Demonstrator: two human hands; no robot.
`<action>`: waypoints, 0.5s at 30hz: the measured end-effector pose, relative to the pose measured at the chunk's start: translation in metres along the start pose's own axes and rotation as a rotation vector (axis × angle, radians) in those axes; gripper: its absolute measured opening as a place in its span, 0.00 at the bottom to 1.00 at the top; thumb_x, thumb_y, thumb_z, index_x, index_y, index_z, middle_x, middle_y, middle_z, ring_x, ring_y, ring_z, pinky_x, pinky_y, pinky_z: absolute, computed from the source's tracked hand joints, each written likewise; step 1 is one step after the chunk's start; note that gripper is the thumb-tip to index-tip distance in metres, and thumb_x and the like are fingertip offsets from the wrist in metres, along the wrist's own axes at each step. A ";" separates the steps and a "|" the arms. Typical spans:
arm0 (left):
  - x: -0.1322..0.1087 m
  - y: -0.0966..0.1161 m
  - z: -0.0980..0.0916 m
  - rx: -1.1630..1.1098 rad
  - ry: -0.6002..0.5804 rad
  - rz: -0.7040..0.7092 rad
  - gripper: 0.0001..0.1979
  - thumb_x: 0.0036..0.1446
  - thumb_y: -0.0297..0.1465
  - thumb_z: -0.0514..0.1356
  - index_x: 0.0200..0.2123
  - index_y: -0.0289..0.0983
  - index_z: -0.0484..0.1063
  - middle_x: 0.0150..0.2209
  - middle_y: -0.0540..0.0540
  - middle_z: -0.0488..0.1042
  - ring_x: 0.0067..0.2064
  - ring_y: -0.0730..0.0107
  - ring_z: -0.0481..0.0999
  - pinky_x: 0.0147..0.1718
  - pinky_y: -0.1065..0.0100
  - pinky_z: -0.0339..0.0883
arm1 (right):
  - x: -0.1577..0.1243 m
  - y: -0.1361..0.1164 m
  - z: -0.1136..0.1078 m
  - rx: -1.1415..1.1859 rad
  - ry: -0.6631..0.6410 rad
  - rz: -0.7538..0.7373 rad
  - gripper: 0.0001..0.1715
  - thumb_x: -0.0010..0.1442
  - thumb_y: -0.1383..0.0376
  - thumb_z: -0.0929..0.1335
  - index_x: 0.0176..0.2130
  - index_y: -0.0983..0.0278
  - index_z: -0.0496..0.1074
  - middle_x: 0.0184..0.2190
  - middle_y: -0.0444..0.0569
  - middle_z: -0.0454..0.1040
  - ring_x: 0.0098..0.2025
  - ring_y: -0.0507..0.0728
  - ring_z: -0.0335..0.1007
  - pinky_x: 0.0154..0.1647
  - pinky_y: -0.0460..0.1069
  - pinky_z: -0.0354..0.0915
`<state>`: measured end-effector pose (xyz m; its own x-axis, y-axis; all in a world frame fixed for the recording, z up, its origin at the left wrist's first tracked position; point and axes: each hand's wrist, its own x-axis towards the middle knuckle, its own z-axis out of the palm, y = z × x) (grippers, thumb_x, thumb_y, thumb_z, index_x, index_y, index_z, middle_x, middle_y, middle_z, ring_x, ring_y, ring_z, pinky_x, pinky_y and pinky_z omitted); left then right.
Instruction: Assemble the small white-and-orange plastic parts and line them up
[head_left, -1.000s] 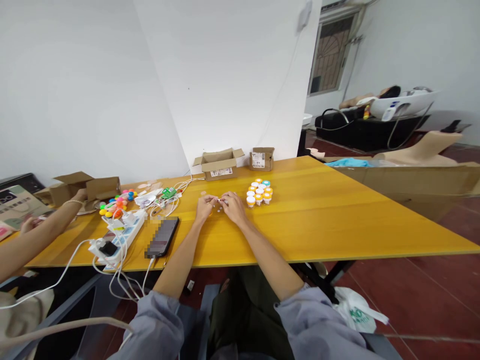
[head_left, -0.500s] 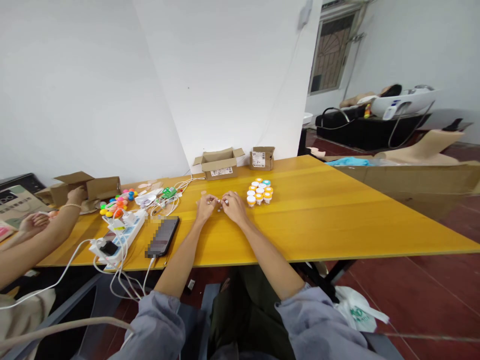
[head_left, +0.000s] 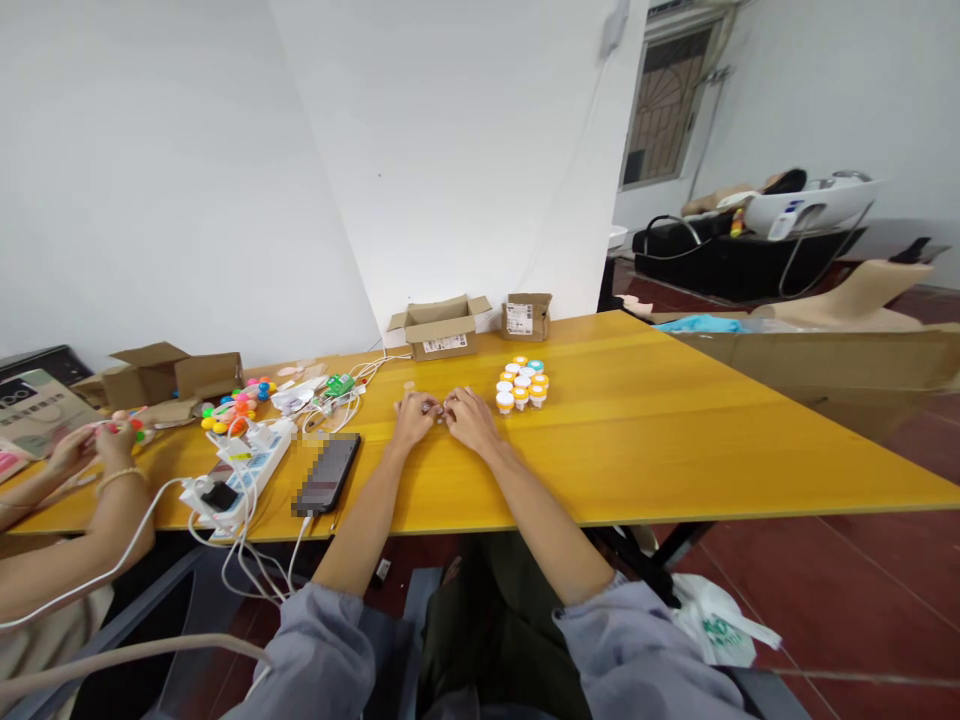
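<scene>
My left hand (head_left: 413,415) and my right hand (head_left: 468,416) rest on the yellow table (head_left: 637,440), fingertips pinched together over a tiny pale piece (head_left: 439,407) that is too small to name. Both hands are closed. Just right of my right hand stands a cluster of several small jars (head_left: 523,385) with orange, white and teal lids. A black phone (head_left: 327,486) lies left of my left forearm.
Two open cardboard boxes (head_left: 441,326) (head_left: 526,316) sit at the far edge by the wall. A white power strip (head_left: 238,470) with tangled cables and colourful beads (head_left: 234,408) lie to the left. Another person's hands (head_left: 97,445) work at the far left beside a third box (head_left: 169,375).
My hands stayed pinched at the same spot. The other person's hand drew back from the box toward their own side and now holds coloured beads.
</scene>
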<state>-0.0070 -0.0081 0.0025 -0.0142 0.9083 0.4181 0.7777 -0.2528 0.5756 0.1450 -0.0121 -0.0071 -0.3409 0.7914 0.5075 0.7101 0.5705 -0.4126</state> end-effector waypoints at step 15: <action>0.001 -0.006 -0.005 -0.096 0.034 -0.037 0.06 0.49 0.26 0.64 0.29 0.43 0.78 0.33 0.47 0.80 0.45 0.56 0.77 0.51 0.56 0.65 | 0.000 0.001 0.002 0.012 0.020 0.058 0.09 0.60 0.70 0.68 0.35 0.60 0.80 0.44 0.54 0.76 0.50 0.60 0.69 0.52 0.53 0.66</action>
<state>-0.0142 -0.0075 0.0029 -0.0648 0.9063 0.4177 0.7121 -0.2513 0.6556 0.1447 -0.0113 -0.0090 -0.2867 0.8189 0.4972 0.7207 0.5263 -0.4512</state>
